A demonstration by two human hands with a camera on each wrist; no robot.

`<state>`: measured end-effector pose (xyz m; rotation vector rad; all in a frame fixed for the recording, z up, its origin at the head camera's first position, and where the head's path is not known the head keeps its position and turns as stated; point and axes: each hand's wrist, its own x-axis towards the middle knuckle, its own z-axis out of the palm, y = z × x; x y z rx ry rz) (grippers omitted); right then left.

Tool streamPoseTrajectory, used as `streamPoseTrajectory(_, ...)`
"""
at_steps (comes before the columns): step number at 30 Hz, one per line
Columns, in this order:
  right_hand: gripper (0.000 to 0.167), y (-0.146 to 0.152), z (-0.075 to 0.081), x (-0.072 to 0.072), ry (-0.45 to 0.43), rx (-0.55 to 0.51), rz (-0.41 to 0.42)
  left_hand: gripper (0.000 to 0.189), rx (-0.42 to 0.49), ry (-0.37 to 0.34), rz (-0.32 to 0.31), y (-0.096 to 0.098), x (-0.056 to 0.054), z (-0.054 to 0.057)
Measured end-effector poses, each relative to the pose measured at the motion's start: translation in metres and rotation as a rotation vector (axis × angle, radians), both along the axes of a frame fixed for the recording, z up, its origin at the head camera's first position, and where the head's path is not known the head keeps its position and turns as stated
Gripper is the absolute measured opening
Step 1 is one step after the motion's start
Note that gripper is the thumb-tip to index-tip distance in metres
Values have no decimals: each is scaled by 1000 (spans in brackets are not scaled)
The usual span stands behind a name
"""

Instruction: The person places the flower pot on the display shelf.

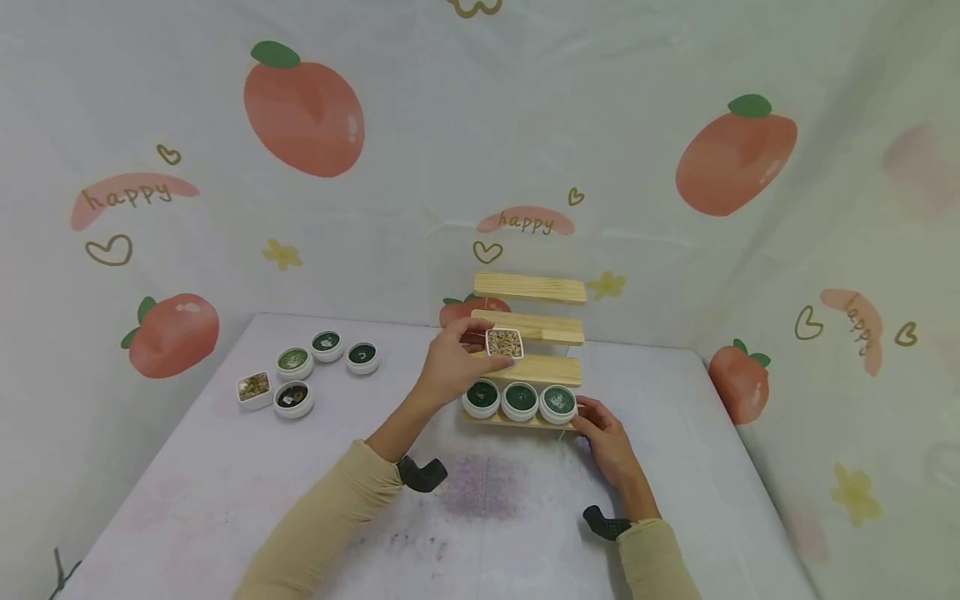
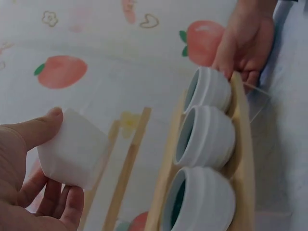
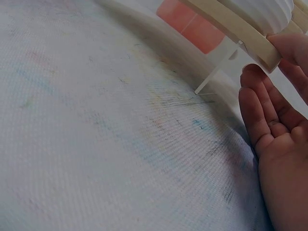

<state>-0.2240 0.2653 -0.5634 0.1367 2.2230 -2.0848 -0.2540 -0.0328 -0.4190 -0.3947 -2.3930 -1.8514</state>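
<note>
In the head view my left hand (image 1: 450,362) holds a small white square pot (image 1: 505,342) filled with tan, grainy bits, in front of the upper tiers of a wooden stepped rack (image 1: 529,287). The left wrist view shows thumb and fingers pinching the plain sides of that pot (image 2: 74,149). On the rack's lowest plank stand three round white pots with dark green tops: a left one (image 1: 482,398), a middle one (image 1: 520,401) and a right one (image 1: 558,403). My right hand (image 1: 611,450) grips the right end of this lowest plank (image 3: 262,50), thumb against its edge.
Several more pots stand at the table's left: a square one (image 1: 255,390) and round ones, including a dark-topped pot (image 1: 293,399) and a light green one (image 1: 294,362). A patterned cloth (image 1: 420,167) hangs close behind the rack. Clear supports (image 3: 216,70) hold up the planks.
</note>
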Motion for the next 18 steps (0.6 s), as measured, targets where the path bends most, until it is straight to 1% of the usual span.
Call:
streamPoseTrajectory(3, 39, 0, 0, -1, -3, 5, 0, 61, 32, -43, -11, 12, -2, -7)
streamPoseTrajectory(7, 41, -1, 1, -1, -3, 10, 4, 62, 61, -33, -32, 28, -7, -16)
streamPoseTrajectory(11, 42, -1, 3, 0, -7, 18, 11, 61, 61, -19, -33, 42, -13, -26)
streamPoseTrajectory(14, 41, -1, 4, 1, -5, 16, 15, 61, 32, -25, -24, 51, -15, -28)
streamPoseTrajectory(18, 38, -1, 5, 2, 4, 6, 9, 60, -10, -48, -15, 60, -15, -27)
